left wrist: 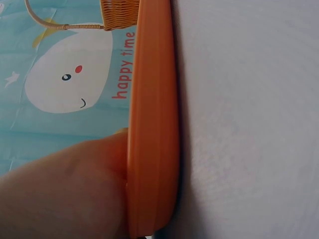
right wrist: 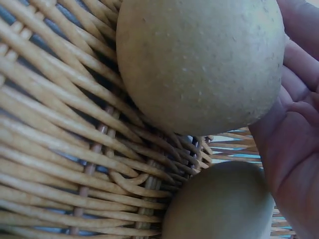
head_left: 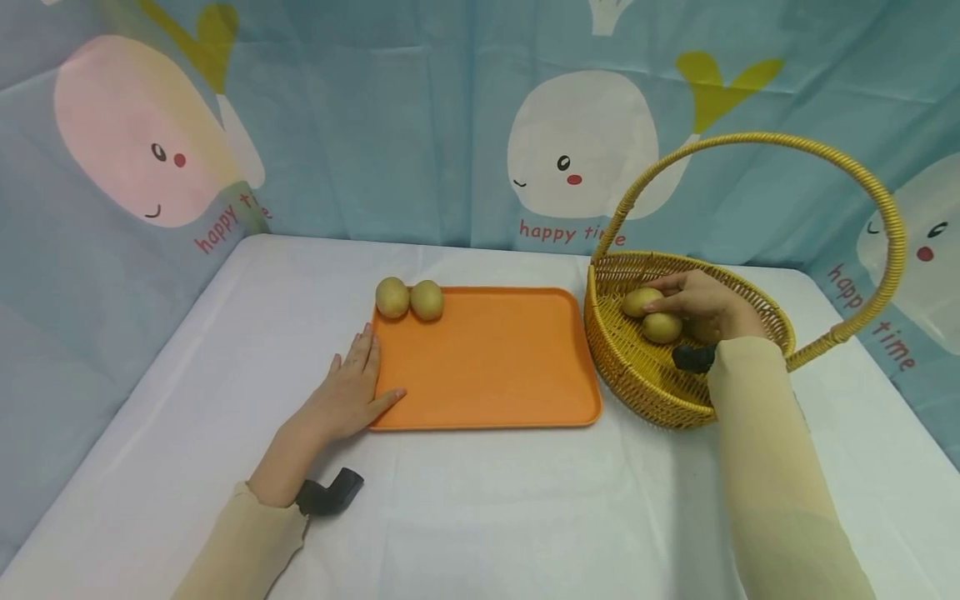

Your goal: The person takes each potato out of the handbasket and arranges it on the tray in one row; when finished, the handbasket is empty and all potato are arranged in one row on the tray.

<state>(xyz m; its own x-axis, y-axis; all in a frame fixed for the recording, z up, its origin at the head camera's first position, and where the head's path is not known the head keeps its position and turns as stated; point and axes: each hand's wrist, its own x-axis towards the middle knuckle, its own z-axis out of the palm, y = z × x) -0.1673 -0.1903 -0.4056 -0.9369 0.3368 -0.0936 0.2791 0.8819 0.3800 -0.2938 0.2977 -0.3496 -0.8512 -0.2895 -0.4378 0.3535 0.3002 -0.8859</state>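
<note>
On the left rim of an orange tray, my left hand rests with its fingers straight and its thumb over the tray. The left wrist view shows that hand against the tray's side. Inside the wicker basket, my right hand grips a round, tan kiwi between fingers and thumb. A second kiwi lies just below the thumb. Two more kiwis, one left and one right, sit side by side at the tray's far left corner.
The basket's tall handle arches over the right forearm. A white cloth covers the table. Behind it hangs a blue printed curtain. Black wrist mounts show at the left wrist and right wrist.
</note>
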